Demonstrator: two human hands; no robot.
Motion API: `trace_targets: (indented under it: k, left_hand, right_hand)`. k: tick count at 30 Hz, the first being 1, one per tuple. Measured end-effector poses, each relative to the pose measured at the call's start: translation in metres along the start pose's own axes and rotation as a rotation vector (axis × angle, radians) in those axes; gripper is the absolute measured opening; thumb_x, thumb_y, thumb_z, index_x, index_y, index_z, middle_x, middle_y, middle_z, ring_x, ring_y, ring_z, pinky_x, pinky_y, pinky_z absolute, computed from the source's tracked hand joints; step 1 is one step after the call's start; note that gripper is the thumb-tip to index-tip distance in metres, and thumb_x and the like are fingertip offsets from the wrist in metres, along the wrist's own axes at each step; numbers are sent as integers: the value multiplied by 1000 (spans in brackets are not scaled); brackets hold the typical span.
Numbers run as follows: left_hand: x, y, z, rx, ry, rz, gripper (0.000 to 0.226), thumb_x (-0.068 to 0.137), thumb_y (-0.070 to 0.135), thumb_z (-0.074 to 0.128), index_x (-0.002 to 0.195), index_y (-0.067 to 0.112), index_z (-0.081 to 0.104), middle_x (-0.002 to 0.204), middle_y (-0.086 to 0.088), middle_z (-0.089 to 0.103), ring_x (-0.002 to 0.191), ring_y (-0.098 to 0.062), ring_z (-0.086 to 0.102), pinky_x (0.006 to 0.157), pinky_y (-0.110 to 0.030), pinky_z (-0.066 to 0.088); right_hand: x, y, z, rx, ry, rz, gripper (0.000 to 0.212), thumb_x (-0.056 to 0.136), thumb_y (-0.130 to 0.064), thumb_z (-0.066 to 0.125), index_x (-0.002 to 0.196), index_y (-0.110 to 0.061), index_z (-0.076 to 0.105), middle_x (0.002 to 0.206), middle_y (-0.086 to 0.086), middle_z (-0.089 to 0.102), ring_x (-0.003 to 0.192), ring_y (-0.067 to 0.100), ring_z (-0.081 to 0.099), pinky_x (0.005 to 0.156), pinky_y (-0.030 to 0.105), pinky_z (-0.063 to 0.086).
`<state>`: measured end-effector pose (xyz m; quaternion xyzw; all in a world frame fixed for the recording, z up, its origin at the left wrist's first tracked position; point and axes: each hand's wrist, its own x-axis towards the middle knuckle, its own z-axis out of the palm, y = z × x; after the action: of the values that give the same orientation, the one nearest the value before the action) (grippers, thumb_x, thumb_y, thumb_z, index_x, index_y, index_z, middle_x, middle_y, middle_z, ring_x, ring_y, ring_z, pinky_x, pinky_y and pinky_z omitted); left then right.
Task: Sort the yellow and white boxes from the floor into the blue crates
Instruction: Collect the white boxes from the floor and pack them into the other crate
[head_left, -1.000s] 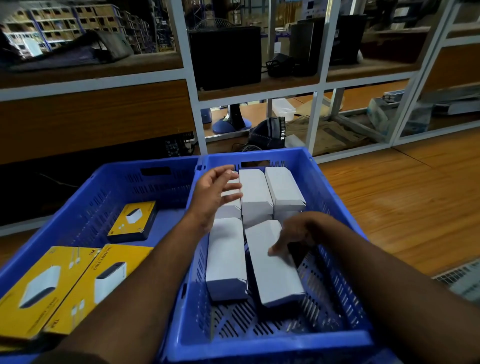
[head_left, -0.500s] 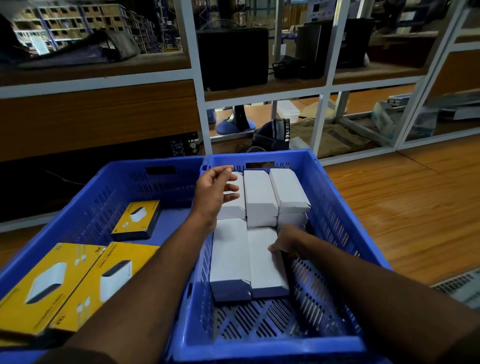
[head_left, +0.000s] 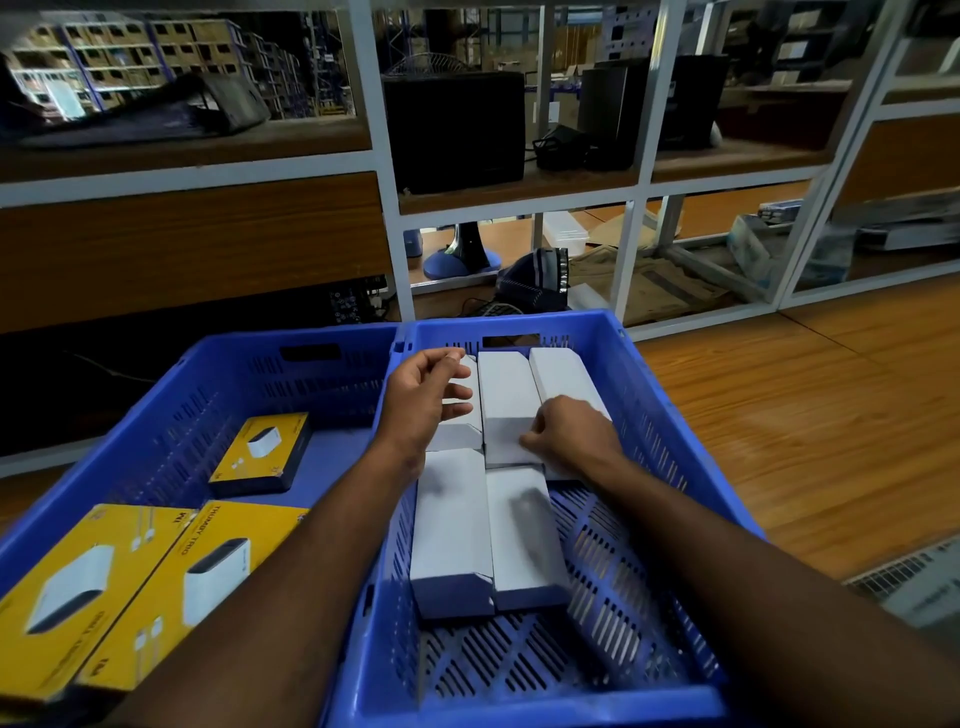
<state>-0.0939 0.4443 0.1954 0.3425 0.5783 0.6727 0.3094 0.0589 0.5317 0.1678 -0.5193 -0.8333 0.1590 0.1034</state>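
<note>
Two blue slotted plastic crates sit side by side on a wooden floor (head_left: 810, 426), seen from above by the person working over them. The right crate (head_left: 670, 415) holds plain white boxes, long and narrow, with no print. Three lie in a row against the far wall: the far left white box (head_left: 460, 431), the far middle white box (head_left: 506, 410) and the far right white box (head_left: 563, 376), their long sides touching. Two more lie nearer: the near left white box (head_left: 449, 530) and the near right white box (head_left: 524, 540), also touching along their long sides. To the right of that near pair, and in front of it, the crate's slotted bottom is bare.

The left crate (head_left: 208, 374) holds yellow boxes printed with a picture of a white device. A small yellow box (head_left: 262, 452) lies apart near the middle. Two large ones, the left yellow box (head_left: 67, 587) and the right yellow box (head_left: 208, 582), lie edge to edge in the near corner.

The left hand (head_left: 421, 400) hovers over the far left white box, fingers loosely curled and holding nothing. The right hand (head_left: 566, 434) rests with curled fingers on the near end of the far middle and far right boxes; whether it grips one cannot be told.

Behind the crates stands a white-framed shelf unit (head_left: 384, 197) with dark equipment.
</note>
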Motion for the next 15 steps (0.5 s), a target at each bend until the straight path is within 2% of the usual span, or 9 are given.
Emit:
trace_targets:
  k: [3, 5, 8, 11, 15]
  left_hand:
    - [-1, 0, 0, 15, -4, 0, 20, 102, 27, 57, 114, 14, 67, 99, -3, 69, 77, -11, 65, 66, -24, 57]
    - [0, 0, 1, 13, -10, -4, 21, 102, 27, 56, 115, 14, 67, 99, -3, 69, 77, -11, 65, 66, -24, 57]
    - [0, -1, 0, 14, -17, -4, 20, 102, 26, 56, 114, 15, 67, 98, -3, 69, 77, -11, 65, 66, -24, 57]
    - [0, -1, 0, 10, -21, -4, 20, 102, 26, 56, 114, 15, 67, 98, -2, 69, 77, -11, 65, 66, -24, 57]
    - [1, -2, 0, 1, -26, -18, 19, 102, 25, 57, 114, 15, 68, 97, -2, 69, 77, -12, 65, 66, -25, 56]
  right_hand:
    - [7, 9, -8, 5, 255, -34, 26, 85, -34, 67, 97, -11, 68, 100, 7, 66, 94, 25, 60, 75, 38, 55]
    - [14, 14, -7, -48, 317, -46, 34, 87, -36, 65, 107, -8, 64, 110, 12, 61, 103, 28, 54, 77, 37, 50]
    - [26, 20, -2, -87, 246, 11, 37, 93, -39, 58, 111, -7, 59, 115, 16, 59, 107, 30, 53, 84, 37, 47]
    - [32, 24, 6, -41, 130, 100, 45, 93, -47, 54, 119, -9, 54, 121, 18, 57, 108, 33, 55, 86, 41, 50]
    - [34, 26, 13, 53, 98, 160, 58, 90, -54, 55, 127, -11, 46, 127, 21, 49, 112, 39, 54, 87, 43, 48]
